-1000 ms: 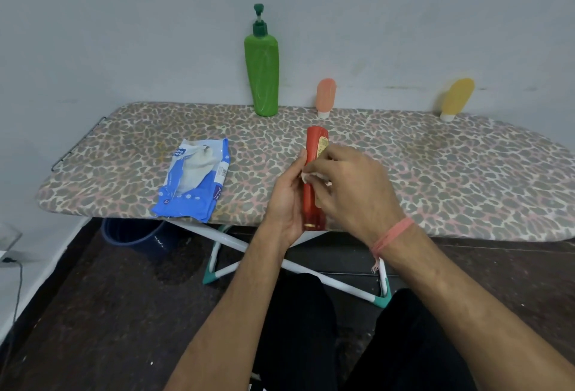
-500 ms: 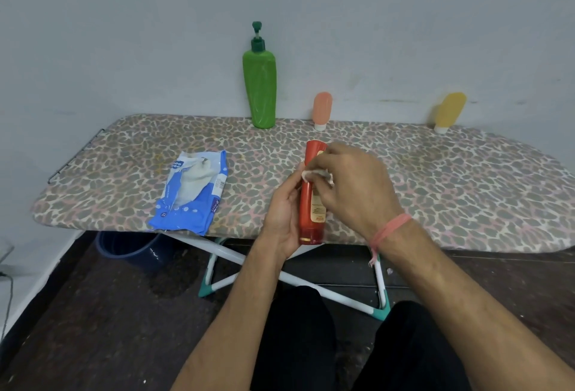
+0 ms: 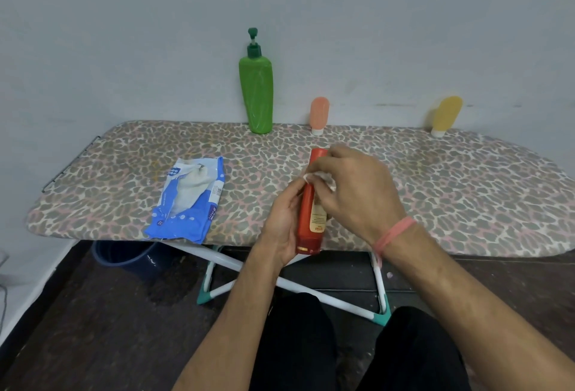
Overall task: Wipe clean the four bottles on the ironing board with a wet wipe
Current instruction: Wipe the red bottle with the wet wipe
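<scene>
Red bottle (image 3: 310, 204) is off the board, lying lengthwise in my left hand (image 3: 281, 222); fingers curled round its lower half, cap end nearest me, label facing up. My right hand (image 3: 357, 191) pinches the wet wipe (image 3: 320, 176) against the bottle's upper part (only a crumpled white edge of the wipe shows past my fingers). Both hands are close together over the near edge of the ironing board (image 3: 466, 197).

Other three bottles stand along the far edge against the wall: green pump bottle (image 3: 256, 95) upright, peach tube (image 3: 319, 115) just right of it on its white cap, yellow tube (image 3: 445, 115) well apart to the right, tilted, also cap down.

Blue wipes packet (image 3: 186, 200) lies flat on the left part of the board, flap torn open

A pink band (image 3: 392, 233) sits on my right wrist
</scene>
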